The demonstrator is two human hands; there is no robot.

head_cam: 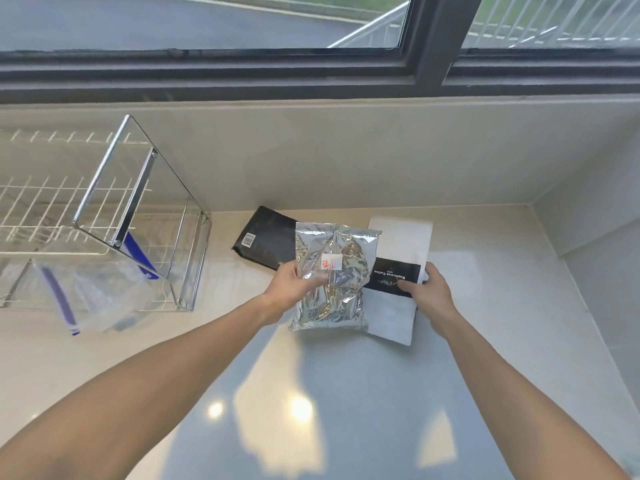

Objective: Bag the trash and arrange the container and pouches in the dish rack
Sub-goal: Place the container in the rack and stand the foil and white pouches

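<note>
A silver foil pouch (334, 271) with a small white label is held up off the counter by my left hand (292, 284), fingers closed on its left edge. Beside it lies a white pouch (398, 244) with a black label band; my right hand (427, 289) grips its right edge at the band. A black pouch (265, 239) with a barcode lies flat behind the silver one. The dish rack (114, 216), chrome frame with white wire shelves, stands at the left. A clear plastic bag (93, 289) with blue strips rests at the rack's lower front.
The pale counter (311, 393) runs to a side wall (595, 244) on the right and a tiled backsplash (346, 157) behind. A dark-framed window (311, 67) sits above the backsplash.
</note>
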